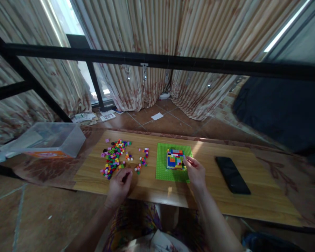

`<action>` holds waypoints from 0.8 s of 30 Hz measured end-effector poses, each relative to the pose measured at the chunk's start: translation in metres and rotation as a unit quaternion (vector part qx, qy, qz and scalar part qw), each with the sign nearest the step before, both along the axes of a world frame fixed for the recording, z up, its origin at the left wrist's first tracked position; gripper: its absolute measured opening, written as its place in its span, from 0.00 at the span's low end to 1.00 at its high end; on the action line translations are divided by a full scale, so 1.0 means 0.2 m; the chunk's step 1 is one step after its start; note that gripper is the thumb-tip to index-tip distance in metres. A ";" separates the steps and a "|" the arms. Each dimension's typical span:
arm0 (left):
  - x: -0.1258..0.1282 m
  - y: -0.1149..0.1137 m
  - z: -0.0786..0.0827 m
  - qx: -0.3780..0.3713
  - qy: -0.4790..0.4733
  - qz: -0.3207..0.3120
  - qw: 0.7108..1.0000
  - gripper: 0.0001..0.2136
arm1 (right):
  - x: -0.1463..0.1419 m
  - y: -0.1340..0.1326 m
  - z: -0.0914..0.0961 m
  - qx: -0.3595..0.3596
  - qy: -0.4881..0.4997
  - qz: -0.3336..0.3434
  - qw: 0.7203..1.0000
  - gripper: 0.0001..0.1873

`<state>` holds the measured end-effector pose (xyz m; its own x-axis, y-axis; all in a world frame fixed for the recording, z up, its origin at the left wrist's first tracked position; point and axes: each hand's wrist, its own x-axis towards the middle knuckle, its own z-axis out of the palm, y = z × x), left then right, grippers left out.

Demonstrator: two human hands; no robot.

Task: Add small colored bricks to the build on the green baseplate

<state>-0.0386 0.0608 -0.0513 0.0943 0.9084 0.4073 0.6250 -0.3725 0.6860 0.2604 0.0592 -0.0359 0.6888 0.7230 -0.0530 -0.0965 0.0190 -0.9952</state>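
A low, square build of coloured toy bricks (175, 160) stands on the green studded baseplate (161, 173). At the build's right edge is my right hand (196, 173), thumb and forefinger pinched together; whatever may be between the fingertips is too small to make out. My left hand (120, 184) rests curled at the near side of a heap of loose bricks (115, 155), its fingers closed and their inside hidden. Between heap and baseplate lie a few small clusters of bricks (143, 159).
To the right on the wooden table (210, 199) lies a black phone (232, 175). A clear plastic bin (76, 140) with an orange label stands at the far left. A black metal rail (157, 59) crosses in front of the striped curtains (157, 31).
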 end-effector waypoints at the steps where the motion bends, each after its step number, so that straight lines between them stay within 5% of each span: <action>1: 0.00 0.00 0.00 -0.006 -0.012 0.003 1.000 0.07 | 0.00 -0.02 0.01 -0.001 -0.003 -0.019 1.000 0.24; 6: 0.07 -0.09 0.04 -0.069 -0.083 -0.037 0.993 0.08 | -0.10 -0.18 0.06 0.005 -0.054 -0.038 0.998 0.19; 10: 0.22 -0.19 0.08 -0.165 -0.140 -0.089 0.972 0.09 | -0.27 -0.34 0.07 0.002 -0.078 0.139 0.987 0.13; 14: 0.37 -0.26 0.14 -0.237 -0.192 -0.153 0.940 0.12 | -0.39 -0.44 0.08 -0.007 -0.079 0.242 0.967 0.12; 19: 0.46 -0.27 0.22 -0.277 -0.249 -0.193 0.908 0.14 | -0.37 -0.49 0.09 0.001 -0.082 0.257 0.963 0.10; 24: 0.49 -0.26 0.26 -0.285 -0.246 -0.196 0.905 0.15 | -0.33 -0.50 0.08 0.005 -0.067 0.241 0.968 0.11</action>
